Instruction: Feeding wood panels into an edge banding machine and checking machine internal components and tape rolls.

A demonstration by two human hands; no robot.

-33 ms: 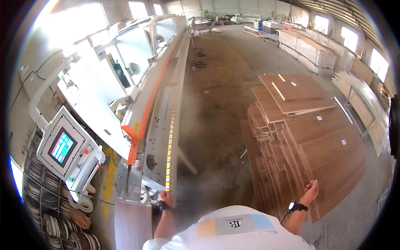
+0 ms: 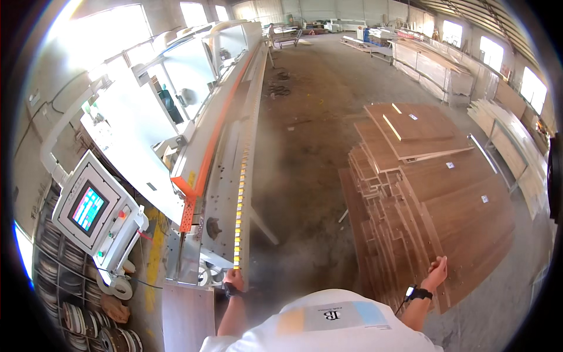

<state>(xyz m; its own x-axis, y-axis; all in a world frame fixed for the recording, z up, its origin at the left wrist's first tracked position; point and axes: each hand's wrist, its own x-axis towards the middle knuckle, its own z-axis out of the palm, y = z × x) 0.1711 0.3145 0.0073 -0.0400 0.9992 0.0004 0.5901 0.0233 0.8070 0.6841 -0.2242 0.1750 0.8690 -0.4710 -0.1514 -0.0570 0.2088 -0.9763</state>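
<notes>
My left hand [image 2: 234, 279], a dark band at its wrist, is closed at the near end of the machine bed's row of yellow and white rollers [image 2: 237, 234]. Whatever lies in those fingers is too small to make out. Beside that forearm is a pale wood-toned panel [image 2: 187, 317], below the end of the machine [image 2: 214, 193]. My right hand [image 2: 437, 273] is over the near side of a stack of brown boards [image 2: 469, 217], its fingers curled together with nothing visible in them. A dark device with a small white part [image 2: 417, 292] is strapped to that wrist.
A control panel with a lit screen [image 2: 88, 206] stands on the left, above racks of rolled edging strip [image 2: 70, 317]. An orange rail [image 2: 223, 135] runs along the machine. Brown floor [image 2: 311, 146] lies between machine and boards. Wrapped panel stacks [image 2: 431, 73] are at the far right.
</notes>
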